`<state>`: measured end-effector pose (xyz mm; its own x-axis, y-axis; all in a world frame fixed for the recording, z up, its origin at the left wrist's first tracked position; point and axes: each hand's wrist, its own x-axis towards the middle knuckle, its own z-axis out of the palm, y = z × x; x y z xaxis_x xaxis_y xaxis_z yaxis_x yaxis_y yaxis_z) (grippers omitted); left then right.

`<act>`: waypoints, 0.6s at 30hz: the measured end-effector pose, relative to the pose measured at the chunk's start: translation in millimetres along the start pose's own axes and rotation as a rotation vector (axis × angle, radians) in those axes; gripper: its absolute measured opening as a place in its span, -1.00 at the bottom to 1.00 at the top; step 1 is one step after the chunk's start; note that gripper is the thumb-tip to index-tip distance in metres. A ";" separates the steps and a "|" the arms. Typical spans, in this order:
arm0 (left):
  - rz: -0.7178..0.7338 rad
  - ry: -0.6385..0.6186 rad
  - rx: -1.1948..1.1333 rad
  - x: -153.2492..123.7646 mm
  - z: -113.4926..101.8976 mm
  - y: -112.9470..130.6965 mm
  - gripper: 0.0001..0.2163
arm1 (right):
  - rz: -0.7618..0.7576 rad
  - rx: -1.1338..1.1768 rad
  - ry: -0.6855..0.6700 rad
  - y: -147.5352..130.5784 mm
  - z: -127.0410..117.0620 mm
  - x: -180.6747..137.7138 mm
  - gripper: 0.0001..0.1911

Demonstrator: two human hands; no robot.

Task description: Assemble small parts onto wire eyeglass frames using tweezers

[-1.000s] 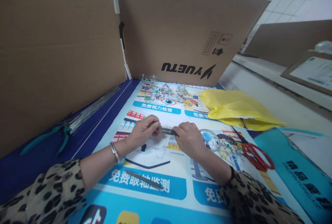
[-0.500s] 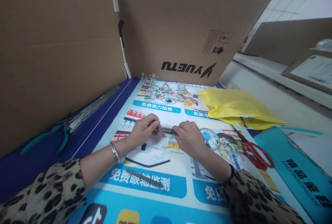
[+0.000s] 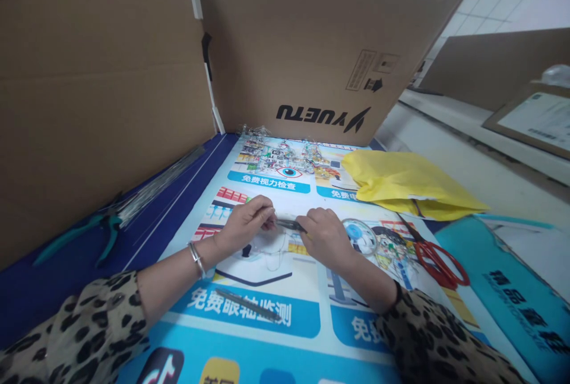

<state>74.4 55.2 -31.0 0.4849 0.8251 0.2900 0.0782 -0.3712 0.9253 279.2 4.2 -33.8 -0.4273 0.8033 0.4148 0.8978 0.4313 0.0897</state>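
Above the printed sheet point(image 3: 323, 289), my right hand point(image 3: 327, 237) is wrapped around what look like small dark pliers point(image 3: 290, 225), whose narrow jaws point left. The jaws reach the fingertips of my left hand point(image 3: 249, 222), which is closed in a pinch. A fine wire point(image 3: 279, 260) loops down below the fingers; the piece at the fingertips is too small to make out. Nearer to me lies a thin grey pen-like tool point(image 3: 248, 304). A clear round dish point(image 3: 360, 237) sits just right of my right hand, with a tangle of thin wire point(image 3: 394, 247) beside it.
Cardboard panels point(image 3: 320, 45) stand at the back and left. Teal-handled pliers point(image 3: 80, 238) and a bundle of straight wires point(image 3: 162, 188) lie left. Tangled wire pieces point(image 3: 285, 155) lie at the back. Red scissors point(image 3: 440, 264), a yellow bag point(image 3: 409, 179) and a teal bag point(image 3: 503, 289) are right.
Almost nothing differs. Both hands and the pliers keep their place, and the whole view has shifted very slightly.
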 end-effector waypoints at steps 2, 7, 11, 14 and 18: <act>0.013 0.000 0.021 -0.1 -0.2 -0.5 -0.85 | 0.012 0.024 -0.019 0.1 -0.1 -0.3 -0.87; 0.017 -0.015 0.076 -0.5 -0.5 -1.4 -0.84 | 0.026 0.046 -0.059 0.3 -1.8 -0.3 -0.85; 0.033 -0.013 0.095 -0.9 -0.4 -2.2 -0.84 | 0.036 0.072 -0.075 0.9 -0.9 -0.3 -0.84; 0.041 -0.014 0.109 -0.9 -0.8 -2.2 -0.85 | 0.052 0.092 -0.099 1.4 0.4 -0.3 -0.83; 0.036 -0.017 0.138 -0.9 -1.6 -2.1 -0.86 | 0.081 0.110 -0.144 1.3 0.8 0.4 -0.81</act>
<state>72.3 55.9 -32.8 0.5044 0.8033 0.3167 0.1791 -0.4562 0.8717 280.2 5.4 -34.2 -0.3725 0.8841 0.2823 0.9159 0.3992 -0.0417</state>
